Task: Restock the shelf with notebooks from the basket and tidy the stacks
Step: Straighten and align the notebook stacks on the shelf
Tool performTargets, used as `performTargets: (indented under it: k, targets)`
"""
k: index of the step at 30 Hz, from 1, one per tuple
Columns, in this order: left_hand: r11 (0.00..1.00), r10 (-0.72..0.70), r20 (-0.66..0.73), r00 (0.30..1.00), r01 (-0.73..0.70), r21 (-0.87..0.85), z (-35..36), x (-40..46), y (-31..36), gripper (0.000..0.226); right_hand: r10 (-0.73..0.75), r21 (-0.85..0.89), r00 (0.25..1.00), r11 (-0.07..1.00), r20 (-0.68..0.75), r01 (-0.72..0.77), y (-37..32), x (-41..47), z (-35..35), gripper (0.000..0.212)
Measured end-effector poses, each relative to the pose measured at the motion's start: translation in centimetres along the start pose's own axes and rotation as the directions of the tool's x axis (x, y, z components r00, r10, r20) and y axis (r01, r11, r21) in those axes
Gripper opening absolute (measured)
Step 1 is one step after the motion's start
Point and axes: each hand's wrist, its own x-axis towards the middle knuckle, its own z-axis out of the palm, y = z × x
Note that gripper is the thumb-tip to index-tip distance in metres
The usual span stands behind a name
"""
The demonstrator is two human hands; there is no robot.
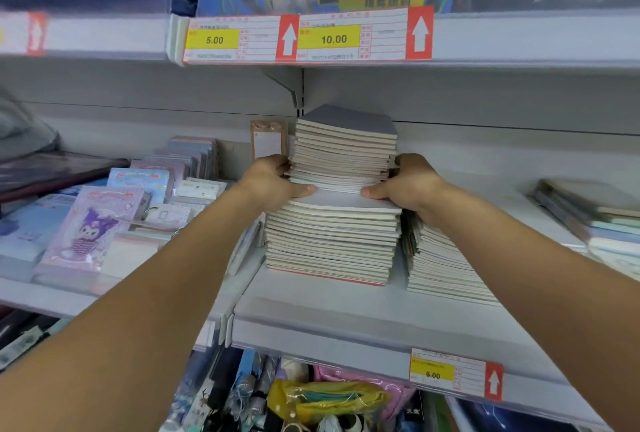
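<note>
Both hands held a batch of notebooks [344, 151] from either side, above a lower stack [332, 241] that stood on the shelf [329, 313] a little back from its front edge. The left hand [273, 182] gripped the batch's left side, thumb laid across the front of the lower stack's top cover and fingers curled round behind. The right hand [405, 185] mirrored it on the right side, thumb forward, fingers wrapped out of sight. The held batch had a grey cover on top and sat slightly askew, its spines fanned unevenly; whether its underside rested on the lower stack or hung just clear could not be told.

A second stack [443, 265] of similar notebooks stood just beside the lower stack on its right, leaning away toward the shelf's right end, partly hidden by the right forearm. Toward the shelf's left end lay cartoon notepads [90, 227] in purple and blue. A tall pink card [268, 138] stood against the back wall, just left of the held batch. On the shelf's front edge a yellow price tag [433, 374] read 6.00; tags on the upper shelf's edge read 5.00 [214, 40] and 10.00 [333, 39].
</note>
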Motion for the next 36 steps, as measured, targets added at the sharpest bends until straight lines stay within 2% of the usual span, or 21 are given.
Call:
performTargets:
  k: [4, 8, 11, 15, 23, 26, 28, 33, 36]
  targets:
    - [0.986, -0.018, 0.104, 0.994, 0.0, 0.165, -0.2, 1.2, 0.9, 0.068, 0.013, -0.064, 0.991, 0.998, 0.13, -0.005, -0.2, 1.1, -0.8, 0.068]
    - [0.963, -0.035, 0.138, 0.99, -0.003, 0.268, -0.7, 2.2, 1.5, 0.097, -0.008, -0.137, 0.941, 0.989, 0.338, 0.057, -1.1, 2.2, -2.8, 0.071]
    - [0.955, -0.005, 0.145, 0.989, -0.038, 0.295, -0.6, 2.4, 1.4, 0.081, -0.077, -0.063, 0.915, 0.992, 0.396, 0.111, -0.6, 2.4, -3.6, 0.071]
    - [0.934, 0.016, 0.187, 0.982, -0.081, 0.347, -0.3, 2.3, 1.9, 0.07, -0.125, 0.06, 0.934, 0.992, 0.335, 0.112, 1.2, 2.2, -3.9, 0.069]
    - [0.952, -0.022, 0.116, 0.993, -0.014, 0.305, -0.3, 2.5, 2.4, 0.077, -0.132, -0.007, 0.961, 0.99, 0.242, 0.138, 1.0, 1.4, -2.2, 0.056]
    - [0.961, -0.013, 0.068, 0.998, -0.006, 0.275, 0.0, 2.7, 2.4, 0.086, -0.111, 0.071, 0.967, 0.993, 0.229, 0.097, 0.9, 1.4, -2.2, 0.058]
    - [0.974, -0.001, 0.05, 0.999, -0.01, 0.225, 0.2, 2.5, 2.2, 0.084, -0.085, 0.132, 0.973, 0.99, 0.213, 0.058, 0.8, 1.4, -2.3, 0.059]
    - [0.981, 0.07, 0.105, 0.992, -0.088, 0.175, 0.9, 2.2, 2.7, 0.07, -0.044, 0.33, 0.987, 0.944, 0.154, -0.009, 1.6, 1.1, -2.8, 0.057]
    - [0.972, 0.096, 0.14, 0.986, -0.123, 0.201, 1.3, 2.2, 2.4, 0.072, -0.063, 0.333, 0.987, 0.943, 0.15, 0.009, 2.1, 0.9, -2.9, 0.052]
